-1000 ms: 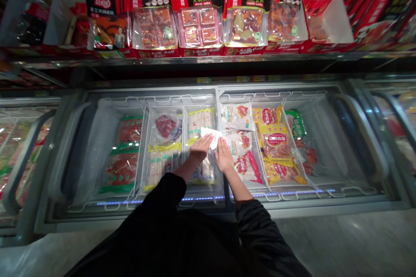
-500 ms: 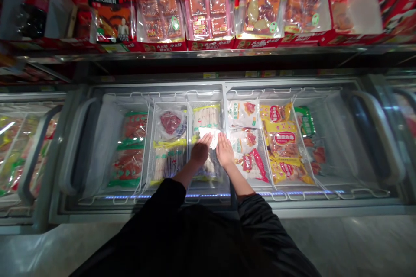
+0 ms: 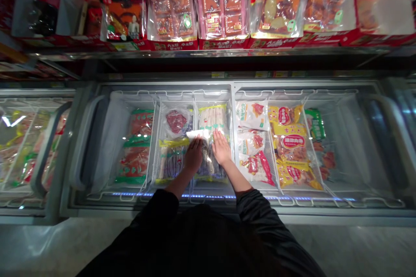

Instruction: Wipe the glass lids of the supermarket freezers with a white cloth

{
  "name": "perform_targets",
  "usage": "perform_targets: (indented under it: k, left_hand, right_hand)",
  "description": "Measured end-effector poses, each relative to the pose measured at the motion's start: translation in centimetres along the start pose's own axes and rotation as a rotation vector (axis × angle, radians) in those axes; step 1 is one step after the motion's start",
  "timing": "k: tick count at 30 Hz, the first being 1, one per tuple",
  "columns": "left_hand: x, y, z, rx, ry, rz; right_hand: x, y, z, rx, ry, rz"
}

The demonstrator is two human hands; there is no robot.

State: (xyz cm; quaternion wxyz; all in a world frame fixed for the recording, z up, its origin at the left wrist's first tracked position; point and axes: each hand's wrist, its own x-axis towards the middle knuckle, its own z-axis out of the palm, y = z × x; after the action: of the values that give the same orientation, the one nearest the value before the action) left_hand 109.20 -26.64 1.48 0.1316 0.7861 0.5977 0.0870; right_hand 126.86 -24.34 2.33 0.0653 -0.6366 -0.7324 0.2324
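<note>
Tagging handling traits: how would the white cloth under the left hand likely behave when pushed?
The white cloth looks thin and uneven-edged, so it probably creases easily. Lying flat under the left hand, it would likely slide rather than tip.

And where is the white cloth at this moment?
In the head view, just left of centre, the white cloth lies under the left hand, near the right hand.
</note>
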Motion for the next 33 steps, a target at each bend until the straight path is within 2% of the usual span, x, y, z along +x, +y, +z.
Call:
perform_targets:
  k: [4, 7, 9, 11, 14, 18, 21, 23, 26, 29, 31, 33]
  left_hand:
    - [2.2, -1.3, -0.9, -0.031, -0.022, 0.108]
    - [3.5, -3.3, -2.0, -0.033, 0.024, 0.033]
    - [3.3, -4.1, -2.3, -0.025, 0.060, -0.045]
    - [2.3, -4.1, -2.0, -0.025, 0.071, -0.105]
    - [0.8, -2.4, -0.9, -0.047, 0.043, -0.174]
    - [1.9, -0.7, -0.5, -0.066, 0.002, -0.131]
    - [4.5, -1.8, -1.4, -0.060, 0.003, -0.086]
    - [5.8, -3.2, -2.1, -0.056, 0.020, -0.113]
    - [5.8, -4.3, -2.4, -0.044, 0.056, -0.180]
    - [3.8, -3.0, -1.6, -0.057, 0.070, -0.204]
    - [2.8, -1.0, -0.8, -0.085, 0.052, -0.161]
    - [2.9, 1.1, -0.1, -0.114, 0.034, -0.087]
  right_hand:
    - [-0.3, 0.0, 0.2, -0.037, 0.006, -0.008]
    - [0.1, -0.2, 0.2, -0.059, 0.025, -0.035]
    - [0.6, -0.5, 0.2, -0.080, 0.027, -0.050]
    - [1.2, -0.8, 0.2, -0.102, 0.031, -0.050]
    - [1.8, -1.2, 0.3, -0.124, 0.018, -0.045]
    - [1.7, -1.4, 0.4, -0.147, 0.002, -0.050]
    - [1.3, -0.8, 0.1, -0.154, 0.031, -0.026]
    - [1.0, 0.1, -0.3, -0.156, 0.042, 0.013]
    - [0.5, 1.7, -0.8, -0.160, 0.048, 0.079]
    - [0.3, 3.3, -0.9, -0.167, 0.059, 0.103]
    - [0.3, 4.1, -0.9, -0.168, 0.052, 0.079]
    - [0.3, 4.7, -0.9, -0.157, 0.038, 0.045]
